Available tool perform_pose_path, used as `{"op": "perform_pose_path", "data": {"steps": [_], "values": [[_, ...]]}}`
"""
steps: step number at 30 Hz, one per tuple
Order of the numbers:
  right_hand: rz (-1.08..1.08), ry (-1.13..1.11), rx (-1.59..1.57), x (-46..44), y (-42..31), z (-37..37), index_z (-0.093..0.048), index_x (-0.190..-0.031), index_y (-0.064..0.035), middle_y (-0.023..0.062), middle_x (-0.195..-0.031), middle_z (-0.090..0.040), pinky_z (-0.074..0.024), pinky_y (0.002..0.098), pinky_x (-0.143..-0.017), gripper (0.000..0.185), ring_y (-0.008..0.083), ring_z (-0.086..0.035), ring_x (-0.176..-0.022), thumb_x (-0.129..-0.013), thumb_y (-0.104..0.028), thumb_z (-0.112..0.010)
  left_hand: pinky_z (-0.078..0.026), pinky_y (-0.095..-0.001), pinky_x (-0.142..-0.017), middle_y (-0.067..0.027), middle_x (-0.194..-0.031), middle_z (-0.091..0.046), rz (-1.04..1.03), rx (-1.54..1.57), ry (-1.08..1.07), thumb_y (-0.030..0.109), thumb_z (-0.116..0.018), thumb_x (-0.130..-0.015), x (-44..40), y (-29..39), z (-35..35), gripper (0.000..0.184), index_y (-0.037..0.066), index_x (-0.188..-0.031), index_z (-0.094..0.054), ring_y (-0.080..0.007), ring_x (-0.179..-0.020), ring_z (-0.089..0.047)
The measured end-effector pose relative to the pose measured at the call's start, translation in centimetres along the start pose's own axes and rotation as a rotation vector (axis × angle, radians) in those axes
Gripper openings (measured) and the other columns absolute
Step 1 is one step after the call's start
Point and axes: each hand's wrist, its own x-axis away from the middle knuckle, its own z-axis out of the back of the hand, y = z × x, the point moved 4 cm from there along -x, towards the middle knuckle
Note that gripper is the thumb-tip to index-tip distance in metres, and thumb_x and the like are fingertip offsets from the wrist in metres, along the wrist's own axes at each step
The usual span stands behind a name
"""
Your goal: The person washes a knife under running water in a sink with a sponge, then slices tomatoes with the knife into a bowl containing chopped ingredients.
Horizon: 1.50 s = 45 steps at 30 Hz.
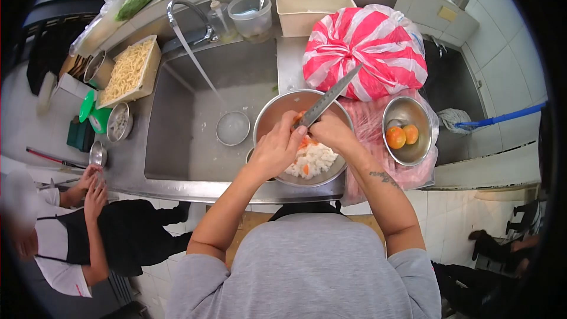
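A steel mixing bowl at the sink's front edge holds diced white pieces with orange-red bits. Over it, my left hand is closed around the lower end of a kitchen knife. Its blade slants up and right, past my right hand. My right hand is closed against the blade's near side, above the bowl; what its fingers grip is hidden. Orange-red flesh shows by my fingers. To the right, a smaller steel bowl contains two orange-red tomatoes.
Water runs from the faucet into the sink, where a small bowl sits. A striped plastic bag stands behind the mixing bowl. At left are a tray of noodles and another person's hands. A blue-handled mop is at right.
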Motion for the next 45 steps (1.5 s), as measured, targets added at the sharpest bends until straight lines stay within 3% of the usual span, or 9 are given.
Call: {"op": "perform_pose_path", "data": {"steps": [2,4,13,22,25,28,35,39,45], "values": [[0.100,0.095,0.086,-0.6,0.9,-0.4,-0.065,-0.087,0.0020,0.0251,-0.080,-0.063,-0.0479,0.0418,-0.069,0.022,0.0373,-0.062,-0.074,-0.074,-0.012,-0.054,-0.041,-0.0461,-0.089,-0.0259,-0.112,-0.056,0.038,0.043,0.032,0.036,-0.032,-0.098,-0.7,-0.5,-0.3,0.042,0.005,-0.125,-0.035,-0.0415,-0.103,-0.056],[0.112,0.018,0.209,0.9,-2.4,-1.4,-0.066,-0.085,0.0015,0.0244,-0.080,-0.063,-0.0481,0.0426,-0.070,0.020,0.0371,-0.063,-0.076,-0.074,-0.011,-0.055,-0.042,-0.0488,-0.084,-0.0264,-0.105,-0.058,0.056,0.057,0.129,0.040,-0.033,-0.097,-1.8,-1.6,-0.7,0.044,0.004,-0.122,-0.036,-0.0437,-0.097,-0.057],[-0.022,0.006,0.384,1.7,-0.4,4.1,-0.066,-0.086,0.0008,0.0193,-0.084,-0.066,-0.0481,0.0386,-0.075,0.016,0.0309,-0.064,-0.085,-0.081,-0.009,-0.055,-0.044,-0.0278,-0.040,-0.0213,-0.109,-0.058,0.188,0.387,-0.099,0.044,-0.036,-0.096,-1.1,-0.9,1.3,0.051,0.002,-0.125,-0.036,-0.0149,-0.047,-0.054],[0.060,0.283,0.257,4.8,-3.7,7.5,-0.062,-0.100,0.0024,0.0082,-0.078,-0.063,-0.0474,0.0280,-0.064,0.018,0.0136,-0.060,-0.069,-0.086,-0.002,-0.050,-0.045,-0.0279,-0.041,-0.0183,-0.103,-0.060,0.127,0.304,-0.026,0.042,-0.038,-0.096,-0.5,0.8,1.1,0.047,0.004,-0.124,-0.042,-0.0156,-0.045,-0.052],[0.025,0.301,0.154,5.9,-5.2,8.7,-0.063,-0.097,0.0005,0.0153,-0.086,-0.065,-0.0486,0.0333,-0.069,0.018,0.0242,-0.064,-0.077,-0.083,-0.003,-0.053,-0.044,-0.0278,-0.040,-0.0140,-0.094,-0.059,0.170,0.399,-0.037,0.041,-0.038,-0.096,-0.3,0.9,0.7,0.046,0.005,-0.124,-0.042,-0.0142,-0.041,-0.049],[0.241,0.354,0.308,7.7,-5.9,12.3,-0.063,-0.095,0.0004,0.0143,-0.084,-0.065,-0.0478,0.0329,-0.069,0.017,0.0246,-0.063,-0.077,-0.081,-0.003,-0.054,-0.042,-0.0272,-0.039,-0.0103,-0.088,-0.057,0.146,0.268,-0.028,0.042,-0.036,-0.098,-0.5,0.1,0.0,0.046,0.007,-0.126,-0.043,-0.0123,-0.040,-0.047],[0.109,-0.023,1.118,11.6,-0.3,16.0,-0.060,-0.103,-0.0036,0.0142,-0.095,-0.061,-0.0450,0.0384,-0.083,0.039,0.0305,-0.056,-0.092,-0.066,-0.014,-0.067,-0.037,-0.0244,-0.036,-0.0083,-0.080,-0.054,0.223,0.533,-0.016,0.045,-0.031,-0.099,1.0,0.5,-1.6,0.048,0.009,-0.128,-0.044,-0.0108,-0.038,-0.044],[0.098,0.053,0.989,10.8,0.6,16.7,-0.058,-0.110,-0.0033,0.0143,-0.099,-0.061,-0.0438,0.0382,-0.087,0.051,0.0313,-0.056,-0.097,-0.065,-0.022,-0.073,-0.036,-0.0239,-0.035,-0.0083,-0.078,-0.053,0.241,0.571,-0.021,0.046,-0.029,-0.099,1.0,1.1,-2.9,0.052,0.007,-0.129,-0.044,-0.0105,-0.038,-0.044],[0.249,0.313,0.044,11.1,-1.2,16.5,-0.053,-0.122,-0.0052,0.0109,-0.105,-0.058,-0.0470,0.0293,-0.085,0.058,0.0222,-0.055,-0.106,-0.070,-0.016,-0.077,-0.033,-0.0227,-0.035,-0.0076,-0.077,-0.054,0.217,0.631,-0.030,0.049,-0.029,-0.098,1.3,0.7,-5.3,0.050,0.009,-0.123,-0.045,-0.0110,-0.038,-0.041]]}}
